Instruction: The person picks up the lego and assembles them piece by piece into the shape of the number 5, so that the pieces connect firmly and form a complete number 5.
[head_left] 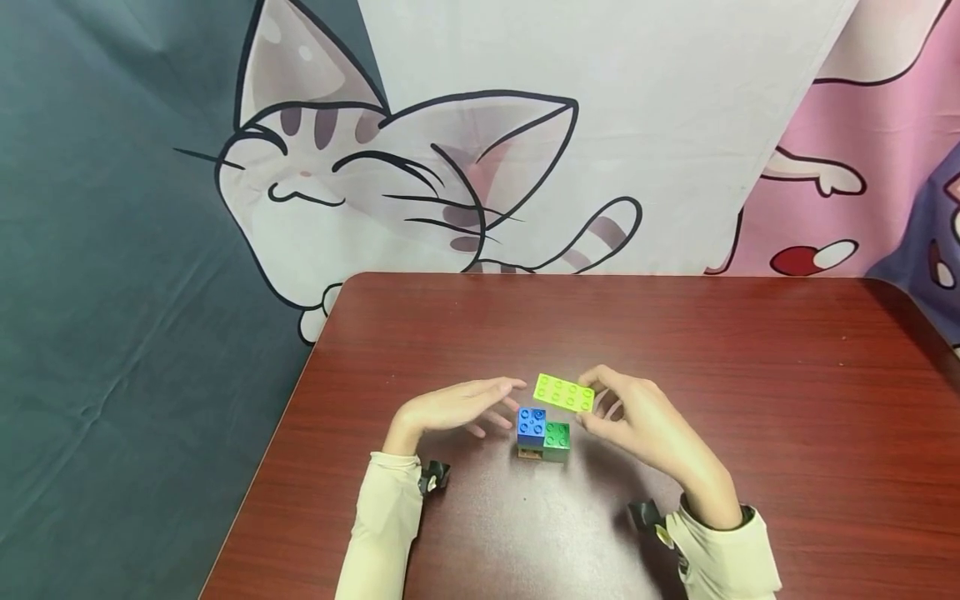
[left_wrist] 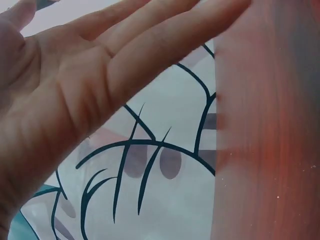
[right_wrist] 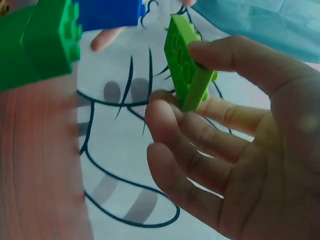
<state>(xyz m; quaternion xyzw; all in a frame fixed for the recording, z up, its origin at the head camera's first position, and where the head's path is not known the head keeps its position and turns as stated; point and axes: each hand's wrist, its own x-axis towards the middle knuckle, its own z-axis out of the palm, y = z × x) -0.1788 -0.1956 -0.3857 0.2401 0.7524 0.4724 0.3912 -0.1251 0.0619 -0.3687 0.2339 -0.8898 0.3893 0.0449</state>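
Observation:
Between thumb and fingers, my right hand [head_left: 637, 417] pinches one end of a lime-green toy building brick [head_left: 564, 392], two studs wide. The right wrist view shows the hollow underside of this lime brick [right_wrist: 182, 60]. Just in front of it stands a small stack, with a blue brick [head_left: 532, 427] above and a green brick [head_left: 557, 442] at its right. A tan piece [head_left: 529, 454] shows low under the blue one. To the left of the stack, my left hand [head_left: 457, 407] has its fingers extended and holds nothing; its palm [left_wrist: 65, 95] fills the upper left wrist view.
The stack stands on a glossy reddish-brown table [head_left: 787, 400]. Behind the table hangs a cloth [head_left: 675, 125] printed with a cartoon cat. Both wrists wear a dark strap-on device, such as the one on the right wrist [head_left: 645, 515].

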